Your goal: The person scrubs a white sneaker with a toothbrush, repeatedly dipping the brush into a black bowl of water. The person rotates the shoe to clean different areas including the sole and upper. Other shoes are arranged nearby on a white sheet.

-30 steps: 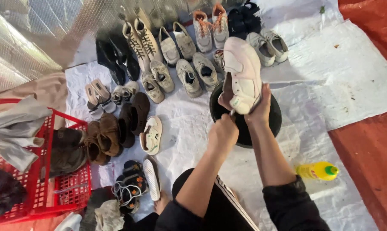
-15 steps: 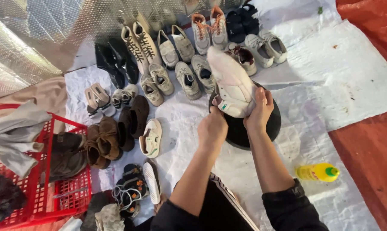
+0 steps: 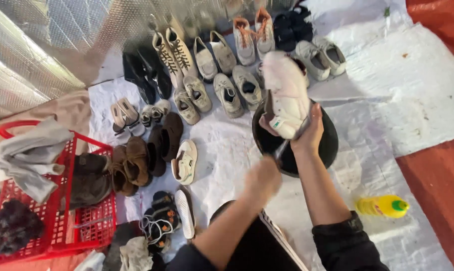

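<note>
White shoe [image 3: 287, 98] held over black basin [image 3: 327, 145].
Gripped at heel by right hand [image 3: 310, 133]; left hand [image 3: 263, 176] blurred, grip indeterminate.

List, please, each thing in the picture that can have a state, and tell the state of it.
white shoe: lifted over the basin, gripped at the heel
right hand: shut on the white shoe
left hand: blurred, below the shoe; grip unclear
black basin: on the sheet, upright
yellow bottle: lying on its side, cap on
red basket: upright, holding cloths
</note>
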